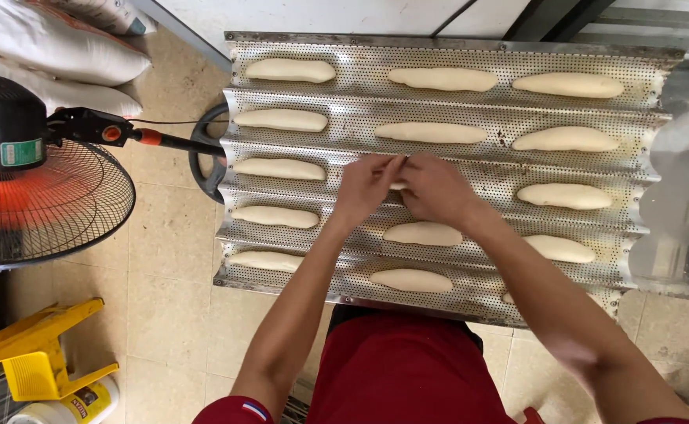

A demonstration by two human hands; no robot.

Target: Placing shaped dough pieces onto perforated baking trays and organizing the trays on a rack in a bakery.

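- Left hand (366,184) and right hand (432,188) are pinching one dough piece (399,185) together.
- Both are working over the perforated tray (470,106), among other loaves.

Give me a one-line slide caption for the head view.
Both hands, left hand and right hand, set a dough piece on the perforated tray among shaped loaves.

Dough pieces (431,233) lie in tray (470,55) grooves, fan (42,196) left of it

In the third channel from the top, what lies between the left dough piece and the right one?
Both hands, left hand and right hand, meet there over a dough piece, mostly hidden beneath them, on the perforated tray. Head view.
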